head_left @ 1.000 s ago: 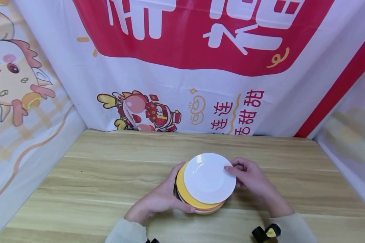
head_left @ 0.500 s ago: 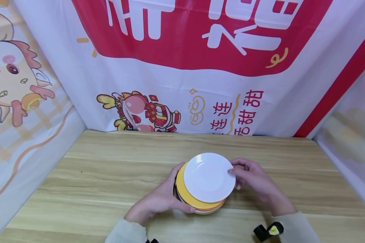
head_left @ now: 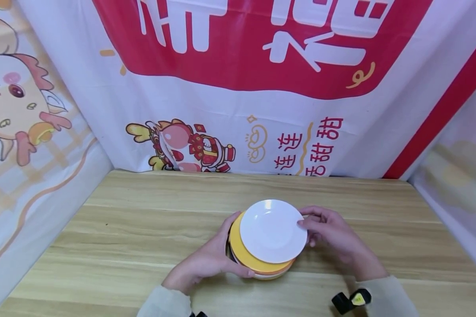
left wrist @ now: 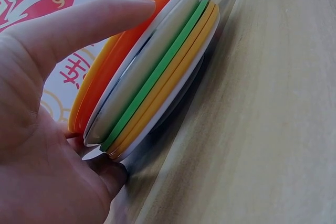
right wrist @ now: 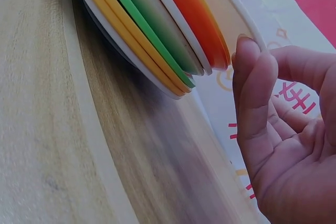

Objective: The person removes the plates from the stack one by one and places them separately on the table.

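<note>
A white plate [head_left: 271,231] tops a stack of several coloured plates, shifted toward the right so that the yellow plate [head_left: 243,250] beneath shows along its left side. My right hand [head_left: 333,235] pinches the white plate's right rim between thumb and fingers; in the right wrist view that rim [right wrist: 242,11] stands raised off the orange plate [right wrist: 197,22]. Thumb in front and fingers behind, my left hand [head_left: 212,259] grips the left side of the stack. The left wrist view shows orange, white, green [left wrist: 157,74] and yellow edges layered, with a dark one at the bottom.
The stack stands on a wood-grain table [head_left: 143,220]. A white cloth with red print [head_left: 238,48] hangs behind the table's far edge, and printed cloths [head_left: 35,176] line the left and right sides. Both forearms wear light sleeves [head_left: 386,295] with black wrist devices.
My right thumb has slid slightly outward to the white plate's rim, and the right wrist has shifted a little right. The plate's near edge sits slightly farther back; the left hand stays in place.
</note>
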A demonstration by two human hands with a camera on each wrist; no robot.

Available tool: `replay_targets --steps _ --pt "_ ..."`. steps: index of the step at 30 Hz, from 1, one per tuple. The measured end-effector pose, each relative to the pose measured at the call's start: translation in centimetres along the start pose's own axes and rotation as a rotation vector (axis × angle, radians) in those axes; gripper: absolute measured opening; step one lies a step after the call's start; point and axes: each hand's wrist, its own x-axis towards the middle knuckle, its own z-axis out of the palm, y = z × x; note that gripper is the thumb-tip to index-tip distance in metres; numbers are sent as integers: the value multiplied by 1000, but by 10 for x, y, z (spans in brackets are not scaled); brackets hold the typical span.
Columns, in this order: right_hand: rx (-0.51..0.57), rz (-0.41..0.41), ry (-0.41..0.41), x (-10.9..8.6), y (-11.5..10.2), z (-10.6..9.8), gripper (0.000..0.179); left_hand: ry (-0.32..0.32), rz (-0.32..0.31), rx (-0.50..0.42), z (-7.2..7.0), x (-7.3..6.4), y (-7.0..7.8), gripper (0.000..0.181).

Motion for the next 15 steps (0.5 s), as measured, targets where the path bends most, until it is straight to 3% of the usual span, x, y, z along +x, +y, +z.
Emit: replay_targets --steps 15 --pt "3 19 11 0 -1 -2 54 -17 11 -8 -1 -1 -1 139"
